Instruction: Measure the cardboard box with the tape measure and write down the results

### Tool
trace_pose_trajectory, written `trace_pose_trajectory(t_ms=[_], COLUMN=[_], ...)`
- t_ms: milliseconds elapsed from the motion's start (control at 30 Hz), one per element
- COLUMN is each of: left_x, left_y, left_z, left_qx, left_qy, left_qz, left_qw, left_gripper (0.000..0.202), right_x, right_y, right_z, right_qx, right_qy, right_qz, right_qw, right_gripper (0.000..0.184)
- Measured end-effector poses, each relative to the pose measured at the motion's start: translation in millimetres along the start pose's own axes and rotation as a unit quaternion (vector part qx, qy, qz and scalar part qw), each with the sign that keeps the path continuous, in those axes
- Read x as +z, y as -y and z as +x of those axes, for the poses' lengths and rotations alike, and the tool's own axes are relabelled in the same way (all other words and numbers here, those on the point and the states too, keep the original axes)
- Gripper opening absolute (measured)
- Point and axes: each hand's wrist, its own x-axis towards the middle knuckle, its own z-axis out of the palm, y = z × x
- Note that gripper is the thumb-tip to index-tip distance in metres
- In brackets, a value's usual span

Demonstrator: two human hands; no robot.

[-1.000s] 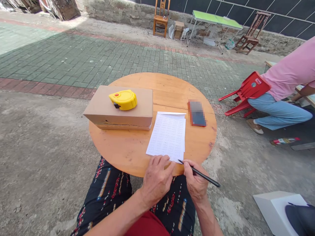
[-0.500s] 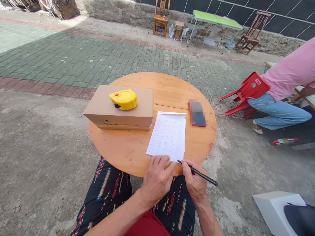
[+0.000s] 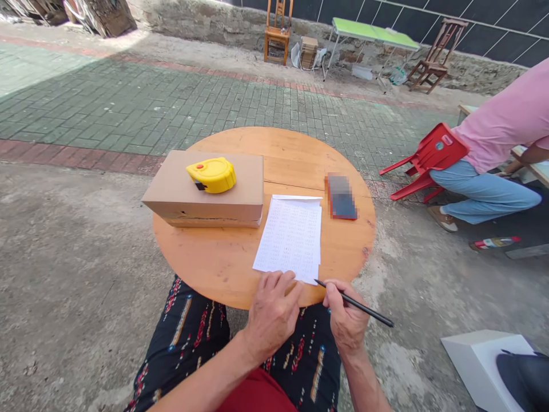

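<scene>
White paper sheets (image 3: 291, 237) with rows of small print lie on the round wooden table (image 3: 214, 263). My left hand (image 3: 274, 312) rests on the lower edge of the paper, fingers stretched out and holding nothing. Between the fingers of my right hand (image 3: 348, 320) is a slim black pen (image 3: 364, 309), its tip at the lower right corner of the sheet. To the left of the paper stands a brown cardboard box (image 3: 240, 197) with a yellow tape measure (image 3: 217, 174) on top. A phone with a red edge (image 3: 342, 197), partly blurred, lies right of the paper.
At the right a person in a pink top (image 3: 501, 126) sits on a red plastic chair (image 3: 444, 150). A bottle (image 3: 495, 244) lies on the ground there. A white box (image 3: 484, 360) stands at the lower right. Farther back are a green folding table (image 3: 373, 34) and wooden chairs (image 3: 277, 40).
My right hand has shifted a little to the right with the pen, whose tip moved towards the paper's corner. The left hand stays in place. The whole view shifts slightly.
</scene>
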Motion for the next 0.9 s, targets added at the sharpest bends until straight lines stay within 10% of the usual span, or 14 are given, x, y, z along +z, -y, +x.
trace_pose_trajectory(t_ms=[900], left_x=[0.0], left_y=[-1.0], left_z=[1.6], left_qx=[0.002], left_qy=[0.011], left_qz=[0.02], left_qw=[1.0], left_gripper=[0.03], right_x=[3.8], right_y=[9.8], right_z=[7.2], right_qx=[-0.091], right_qy=[0.04], right_qz=[-0.07], right_qw=[0.993], right_gripper=[0.015])
